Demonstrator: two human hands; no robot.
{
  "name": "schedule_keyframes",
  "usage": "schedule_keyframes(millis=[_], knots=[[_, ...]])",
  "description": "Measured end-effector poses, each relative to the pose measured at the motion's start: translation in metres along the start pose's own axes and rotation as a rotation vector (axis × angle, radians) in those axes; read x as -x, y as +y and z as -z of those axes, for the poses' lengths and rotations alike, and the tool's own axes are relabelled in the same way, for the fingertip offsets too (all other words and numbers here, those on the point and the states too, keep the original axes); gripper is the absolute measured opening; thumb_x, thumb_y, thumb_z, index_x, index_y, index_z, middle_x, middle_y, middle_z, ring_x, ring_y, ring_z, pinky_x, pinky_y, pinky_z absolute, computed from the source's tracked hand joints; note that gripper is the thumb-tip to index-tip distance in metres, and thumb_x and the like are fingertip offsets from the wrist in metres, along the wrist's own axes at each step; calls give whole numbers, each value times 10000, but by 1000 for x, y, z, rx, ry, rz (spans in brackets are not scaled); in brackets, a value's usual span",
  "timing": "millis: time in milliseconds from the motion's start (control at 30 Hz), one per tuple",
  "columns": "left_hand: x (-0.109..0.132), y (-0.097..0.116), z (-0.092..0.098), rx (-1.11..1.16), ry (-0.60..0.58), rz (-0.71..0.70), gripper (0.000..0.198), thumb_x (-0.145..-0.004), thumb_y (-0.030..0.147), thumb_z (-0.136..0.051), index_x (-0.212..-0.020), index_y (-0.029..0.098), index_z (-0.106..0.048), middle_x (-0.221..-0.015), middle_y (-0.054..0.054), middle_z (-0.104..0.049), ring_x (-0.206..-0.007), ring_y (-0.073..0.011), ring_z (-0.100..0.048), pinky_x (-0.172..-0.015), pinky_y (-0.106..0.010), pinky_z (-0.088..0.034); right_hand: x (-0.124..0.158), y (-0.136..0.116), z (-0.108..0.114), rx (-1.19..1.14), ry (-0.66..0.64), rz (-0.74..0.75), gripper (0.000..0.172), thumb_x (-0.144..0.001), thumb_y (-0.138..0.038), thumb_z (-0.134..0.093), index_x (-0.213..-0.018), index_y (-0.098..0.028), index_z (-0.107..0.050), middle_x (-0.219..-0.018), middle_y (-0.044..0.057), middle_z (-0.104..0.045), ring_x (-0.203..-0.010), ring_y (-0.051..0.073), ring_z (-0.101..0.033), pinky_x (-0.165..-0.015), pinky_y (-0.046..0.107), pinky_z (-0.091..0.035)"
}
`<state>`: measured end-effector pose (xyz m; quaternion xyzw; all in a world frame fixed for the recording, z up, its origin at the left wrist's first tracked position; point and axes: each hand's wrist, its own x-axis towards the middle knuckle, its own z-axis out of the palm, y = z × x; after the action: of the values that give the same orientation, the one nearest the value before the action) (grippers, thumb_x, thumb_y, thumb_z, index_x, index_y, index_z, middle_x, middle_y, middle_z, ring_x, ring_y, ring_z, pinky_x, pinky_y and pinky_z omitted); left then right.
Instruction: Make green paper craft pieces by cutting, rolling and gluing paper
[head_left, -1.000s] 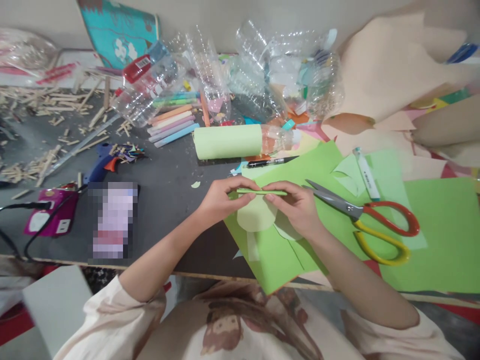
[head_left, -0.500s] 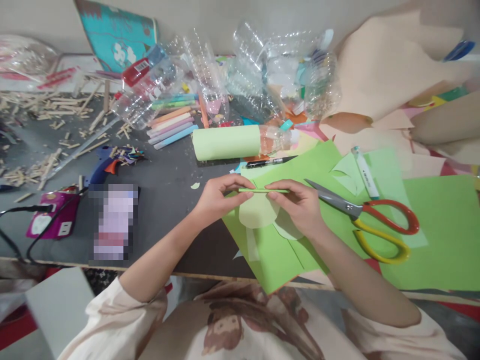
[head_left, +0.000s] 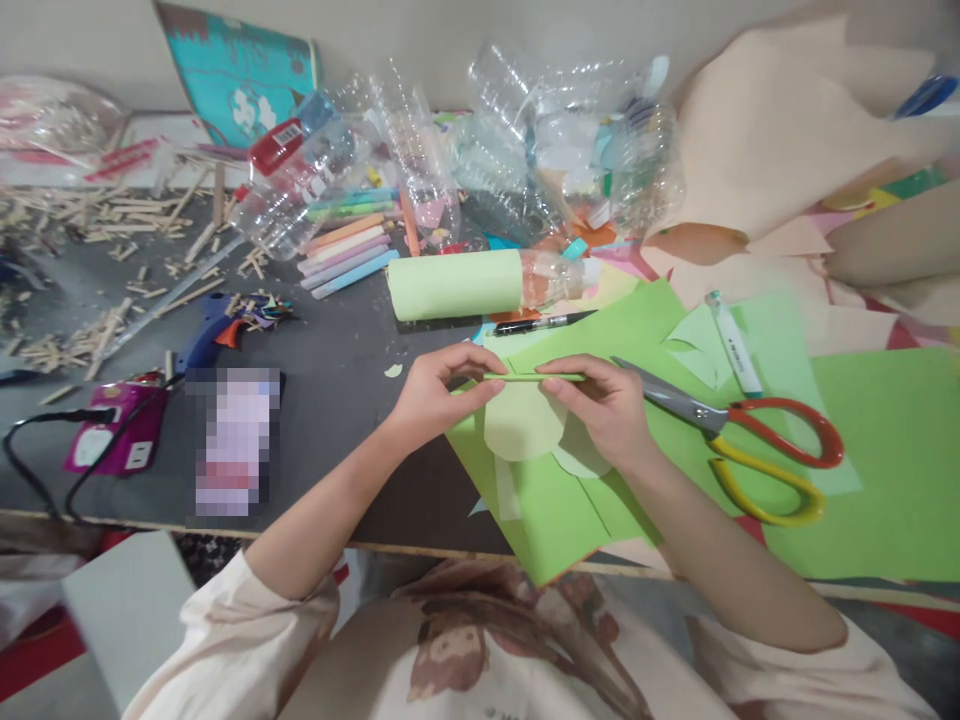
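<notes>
Between both hands stretches a narrow folded strip of green paper (head_left: 522, 377), held level. My left hand (head_left: 442, 395) pinches its left end between thumb and fingers. The right end is pinched the same way by my right hand (head_left: 604, 400). Just below the strip lies a pale green rounded paper piece (head_left: 523, 425), partly hidden at its top. Another pale green cutout (head_left: 581, 455) shows beside it, under my right hand. Bright green sheets (head_left: 540, 530) spread beneath. Large scissors (head_left: 720, 418) with one red and one yellow handle rest right of my right hand.
A plastic bottle wrapped in pale green paper (head_left: 455, 285) lies beyond the hands, with a black pen (head_left: 544, 323) before it. A white marker (head_left: 733, 343) is at right. Leftward are a blue glue gun (head_left: 202, 330), a phone (head_left: 234, 440) and a magenta box (head_left: 116, 428). Clear bottles (head_left: 502, 170) crowd the back.
Both hands keep their pinch on the green paper strip. The whole view has shifted slightly, and little else differs.
</notes>
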<state>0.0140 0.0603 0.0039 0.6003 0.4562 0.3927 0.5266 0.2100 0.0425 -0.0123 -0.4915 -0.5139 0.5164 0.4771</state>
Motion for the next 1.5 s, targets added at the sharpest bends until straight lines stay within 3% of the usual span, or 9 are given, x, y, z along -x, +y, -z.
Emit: schedule_keyframes(millis=[533,700,833,967,1067,1300,1500], knots=[[0,-4,0,52,137,5,336,-638,438,-804,-676,183,-589,-675,-3,-662,-629,-126,-632,-645,-260,-523,-4,2,0,-80,32,-7,130,-678,-357,-798,-735,-259,-734,-693,-16,-703,-549,115,-575,-474,248,-465],[0,-5,1,191,50,79,441,-631,466,-819,-756,199,-492,-705,-3,-684,-652,-126,-645,-654,-252,-504,-4,4,0,-111,42,-3,115,-682,-337,-803,-734,-262,-734,-676,-22,-697,-522,106,-551,-457,240,-447],[-1,-6,3,301,-16,29,454,-684,497,-782,-845,202,-476,-804,-31,-715,-740,-138,-672,-703,-256,-511,-2,4,0,-65,65,41,110,-705,-336,-789,-745,-252,-730,-692,-15,-707,-535,116,-577,-466,248,-471],[-3,-9,2,236,50,6,389,-684,426,-797,-839,193,-526,-751,9,-665,-707,-112,-650,-690,-230,-506,-1,5,0,-4,57,161,46,-737,-235,-758,-771,-261,-742,-738,-12,-732,-654,138,-658,-565,258,-529],[-4,-8,1,185,90,34,343,-660,348,-812,-805,189,-545,-720,20,-651,-671,-106,-642,-684,-229,-511,-1,7,1,8,39,237,151,-734,-138,-737,-786,-278,-752,-761,-21,-742,-706,139,-676,-625,261,-545],[-3,-3,1,128,174,110,282,-679,340,-768,-842,187,-597,-705,-6,-703,-721,-163,-698,-716,-274,-533,-1,7,0,28,47,254,176,-731,-124,-737,-786,-290,-757,-762,-23,-748,-703,145,-679,-628,272,-550],[-5,-4,4,200,258,89,291,-705,381,-754,-846,183,-595,-661,4,-698,-662,-143,-682,-659,-253,-537,-2,7,1,0,62,221,173,-723,-131,-747,-790,-290,-760,-759,-23,-746,-692,131,-678,-602,243,-551]])
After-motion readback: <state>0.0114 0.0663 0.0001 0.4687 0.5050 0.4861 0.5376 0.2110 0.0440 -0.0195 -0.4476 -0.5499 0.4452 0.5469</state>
